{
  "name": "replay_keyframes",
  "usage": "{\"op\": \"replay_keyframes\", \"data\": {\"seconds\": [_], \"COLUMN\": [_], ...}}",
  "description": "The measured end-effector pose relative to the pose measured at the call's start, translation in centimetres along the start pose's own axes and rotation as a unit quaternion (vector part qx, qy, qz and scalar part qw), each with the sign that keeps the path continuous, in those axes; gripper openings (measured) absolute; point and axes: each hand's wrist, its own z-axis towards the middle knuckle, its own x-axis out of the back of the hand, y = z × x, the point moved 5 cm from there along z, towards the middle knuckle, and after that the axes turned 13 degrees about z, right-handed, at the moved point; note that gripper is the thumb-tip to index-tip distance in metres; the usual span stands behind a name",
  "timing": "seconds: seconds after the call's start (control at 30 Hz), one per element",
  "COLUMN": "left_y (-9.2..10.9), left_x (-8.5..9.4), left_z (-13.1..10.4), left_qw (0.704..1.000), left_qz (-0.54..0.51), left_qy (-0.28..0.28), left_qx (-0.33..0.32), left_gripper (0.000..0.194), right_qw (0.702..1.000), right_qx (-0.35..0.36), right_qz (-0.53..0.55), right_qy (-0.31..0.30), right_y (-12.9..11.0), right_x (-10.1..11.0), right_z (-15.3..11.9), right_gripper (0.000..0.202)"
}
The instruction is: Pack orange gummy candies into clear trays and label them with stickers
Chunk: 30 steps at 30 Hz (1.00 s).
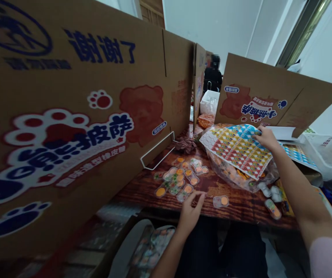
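My right hand is closed on the upper right edge of a sheet of small printed stickers, patterned in blue, yellow and red. Beneath the sheet is a clear plastic bag with orange pieces inside. My left hand hovers at the table's front edge, thumb and fingertips pinched together; whatever is between them is too small to make out. Just beyond it lies a loose pile of small clear packs with orange and green contents. One single pack lies to its right.
A tall printed cardboard sheet walls the left; another cardboard panel stands behind. On the wooden-patterned table are a white wire stand and another pack. A white basket is at right. A person sits far back.
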Motion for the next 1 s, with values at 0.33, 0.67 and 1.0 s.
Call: {"op": "replay_keyframes", "data": {"seconds": [0.33,0.67,1.0], "left_y": [12.5,15.7,14.8], "left_x": [-4.2,-6.3,-7.9], "left_z": [8.0,-3.6,-7.0], "left_qw": [0.925,0.895,0.902], "left_qz": [-0.342,-0.261,-0.306], "left_qy": [-0.168,-0.360,-0.279], "left_qx": [0.011,0.020,0.124], "left_gripper": [0.074,0.038,0.051], "right_qw": [0.944,0.911,0.966], "right_qx": [0.117,-0.027,0.242], "right_qz": [0.247,0.072,0.012], "right_qy": [0.184,0.405,0.084], "right_y": [-2.2,-1.5,-7.9], "right_x": [8.0,5.0,5.7], "right_z": [-29.5,-46.8,-37.7], "right_gripper": [0.014,0.104,0.059]}}
